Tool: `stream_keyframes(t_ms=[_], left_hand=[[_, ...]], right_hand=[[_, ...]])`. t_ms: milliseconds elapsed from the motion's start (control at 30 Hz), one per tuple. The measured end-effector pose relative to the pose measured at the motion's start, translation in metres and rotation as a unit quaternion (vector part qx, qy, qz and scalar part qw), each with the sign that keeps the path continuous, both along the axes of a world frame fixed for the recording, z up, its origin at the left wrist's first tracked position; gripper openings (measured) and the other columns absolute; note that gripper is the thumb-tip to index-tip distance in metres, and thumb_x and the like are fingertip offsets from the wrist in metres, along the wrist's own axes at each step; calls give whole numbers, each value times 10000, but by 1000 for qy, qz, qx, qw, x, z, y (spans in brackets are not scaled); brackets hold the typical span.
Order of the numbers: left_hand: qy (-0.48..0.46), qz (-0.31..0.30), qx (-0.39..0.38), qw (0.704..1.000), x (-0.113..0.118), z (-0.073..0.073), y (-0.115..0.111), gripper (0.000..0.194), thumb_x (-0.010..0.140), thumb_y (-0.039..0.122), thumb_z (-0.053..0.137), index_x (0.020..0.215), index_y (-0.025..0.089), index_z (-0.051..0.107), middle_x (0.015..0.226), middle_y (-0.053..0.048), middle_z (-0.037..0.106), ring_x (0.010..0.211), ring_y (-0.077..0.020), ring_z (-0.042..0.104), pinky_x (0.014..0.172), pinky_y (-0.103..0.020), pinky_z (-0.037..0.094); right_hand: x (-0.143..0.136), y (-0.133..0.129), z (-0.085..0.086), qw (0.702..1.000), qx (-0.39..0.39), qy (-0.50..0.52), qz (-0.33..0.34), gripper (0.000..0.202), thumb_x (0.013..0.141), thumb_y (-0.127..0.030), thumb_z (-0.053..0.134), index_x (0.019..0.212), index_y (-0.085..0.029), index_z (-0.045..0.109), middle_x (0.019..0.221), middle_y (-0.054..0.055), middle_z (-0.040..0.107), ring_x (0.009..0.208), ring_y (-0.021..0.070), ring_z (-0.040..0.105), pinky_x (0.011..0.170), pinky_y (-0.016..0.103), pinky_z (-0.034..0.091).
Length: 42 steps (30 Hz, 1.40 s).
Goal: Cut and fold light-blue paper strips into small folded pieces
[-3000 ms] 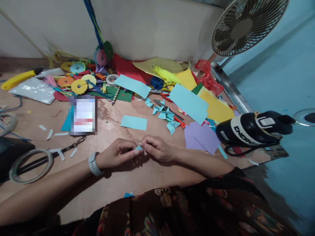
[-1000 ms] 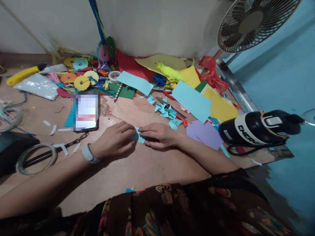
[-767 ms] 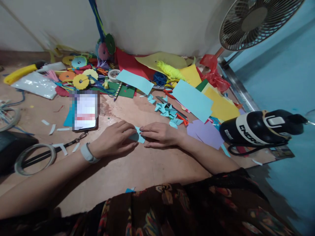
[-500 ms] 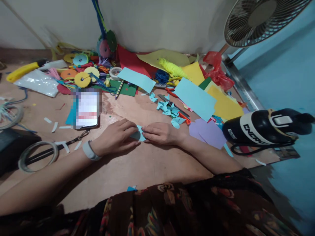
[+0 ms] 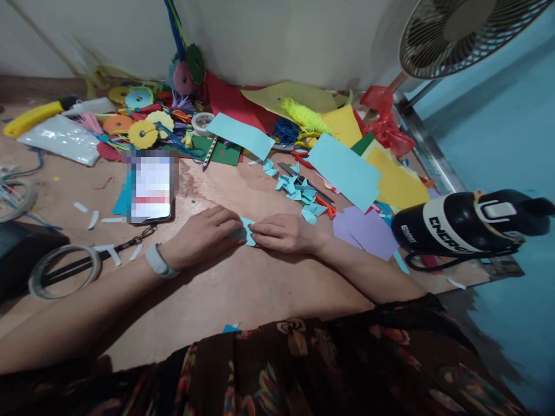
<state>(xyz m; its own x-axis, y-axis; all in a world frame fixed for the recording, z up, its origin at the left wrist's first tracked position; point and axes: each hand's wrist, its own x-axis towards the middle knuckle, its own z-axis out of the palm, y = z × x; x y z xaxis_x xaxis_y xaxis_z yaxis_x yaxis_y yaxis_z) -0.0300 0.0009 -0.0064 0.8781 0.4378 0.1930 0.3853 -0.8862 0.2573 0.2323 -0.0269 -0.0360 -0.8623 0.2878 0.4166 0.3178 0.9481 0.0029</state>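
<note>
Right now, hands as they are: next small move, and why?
Probably press the right hand fingertips along the small light-blue paper, left hand holding it down. The left fingers cover its left part, the right fingertips meet its right side, and the tabletop lies beneath, so pressure should flatten it without much slip.

Wristband (image 5: 158, 261) just above L hand (image 5: 211, 236): pale grey, smooth, approx. same width all round, w/ rounded edges; any markings too small to read. Garment (image 5: 338, 370) = v. dark brown & black, loose fabric w/ soft vert. folds at front. Print is multicol.: tan/cream flower w/ dark outlines nr top edge, feathery leaf shape in teal, red & yellow lower down, narrow red/yellow strip to its L, dull red blooms twd R side. R sleeve (image 5: 422, 306), same side as R hand (image 5: 284, 233), is black w/ uneven, poss. lacy edge; L sleeve (image 5: 47, 370) also blk, detail blurred.
</note>
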Motion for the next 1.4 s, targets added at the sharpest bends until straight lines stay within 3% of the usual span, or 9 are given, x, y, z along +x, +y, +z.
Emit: stream_keyframes(t_ms=[233, 367, 500, 700, 833, 1033, 1167, 1267, 1400], left_hand=[[5, -16, -12, 1000, 1, 10, -4, 292, 928, 396, 545, 1067, 154, 629, 1079, -132, 670, 956, -263, 615, 830, -384, 509], [19, -11, 17, 1000, 0, 9, -16, 287, 965, 347, 512, 1127, 137, 620, 1123, -138, 669, 972, -265, 626, 853, -403, 529], [20, -8, 48, 999, -7, 5, -32, 406, 967, 374, 528, 1265, 101, 568, 1260, -177, 633, 1114, -311, 613, 944, -443, 532], [43, -33, 37, 998, -14, -2, -39, 442, 983, 387, 493, 1270, 59, 566, 1394, -224, 554, 1306, -348, 519, 1088, -478, 465], [54, -45, 35, 997, -14, -4, -44, 526, 984, 453, 475, 1301, 38, 538, 1441, -248, 505, 1354, -361, 476, 1117, -492, 440], [24, -35, 66, 997, -9, -2, -58, 449, 992, 362, 481, 1289, 29, 529, 1345, -239, 586, 1279, -347, 549, 1068, -480, 492], [-17, -13, 81, 996, -4, 1, -58, 289, 970, 263, 527, 1160, 49, 570, 1170, -206, 662, 1110, -315, 636, 991, -474, 543], [-56, 1, 50, 997, -2, 1, -55, 126, 951, 184, 543, 1031, 92, 577, 1106, -166, 667, 1036, -257, 645, 1020, -449, 521], [-2, 3, 53, 999, -2, -1, -54, 308, 965, 213, 531, 1259, 124, 528, 1164, -139, 646, 1093, -268, 618, 1006, -463, 516]], right_hand=[[-8, -2, -2, 994, -14, 102, -38, 122, 967, -208, 540, 979, -176, 658, 1073, 76, 740, 950, 173, 692, 907, 379, 575], [-6, -4, 1, 984, -86, 149, -48, 86, 951, -204, 572, 961, -169, 650, 1050, 78, 745, 955, 176, 686, 951, 396, 549], [-6, -6, 3, 975, -157, 137, -76, 115, 965, -225, 541, 977, -176, 644, 1100, 93, 728, 1012, 194, 667, 929, 395, 548], [-11, -6, 0, 974, -167, 136, -78, 122, 954, -234, 561, 1014, -176, 650, 1139, 104, 715, 1081, 218, 652, 1042, 462, 483], [-9, -5, -1, 954, -222, 178, -94, 95, 950, -257, 586, 929, -204, 662, 1116, 93, 707, 1091, 199, 642, 1004, 430, 512], [-14, -11, 4, 917, -305, 208, -151, 112, 902, -270, 665, 828, -189, 642, 1126, 106, 673, 1162, 214, 600, 977, 404, 514], [-19, -13, 3, 909, -300, 212, -196, 178, 891, -309, 679, 792, -188, 594, 1139, 115, 660, 1179, 229, 587, 985, 416, 496], [-22, -13, 2, 914, -283, 201, -210, 208, 900, -324, 665, 777, -192, 560, 1138, 120, 654, 1156, 234, 589, 968, 414, 491], [-24, -13, 1, 919, -260, 180, -234, 220, 909, -320, 642, 761, -198, 535, 1124, 125, 652, 1131, 245, 585, 951, 418, 478]])
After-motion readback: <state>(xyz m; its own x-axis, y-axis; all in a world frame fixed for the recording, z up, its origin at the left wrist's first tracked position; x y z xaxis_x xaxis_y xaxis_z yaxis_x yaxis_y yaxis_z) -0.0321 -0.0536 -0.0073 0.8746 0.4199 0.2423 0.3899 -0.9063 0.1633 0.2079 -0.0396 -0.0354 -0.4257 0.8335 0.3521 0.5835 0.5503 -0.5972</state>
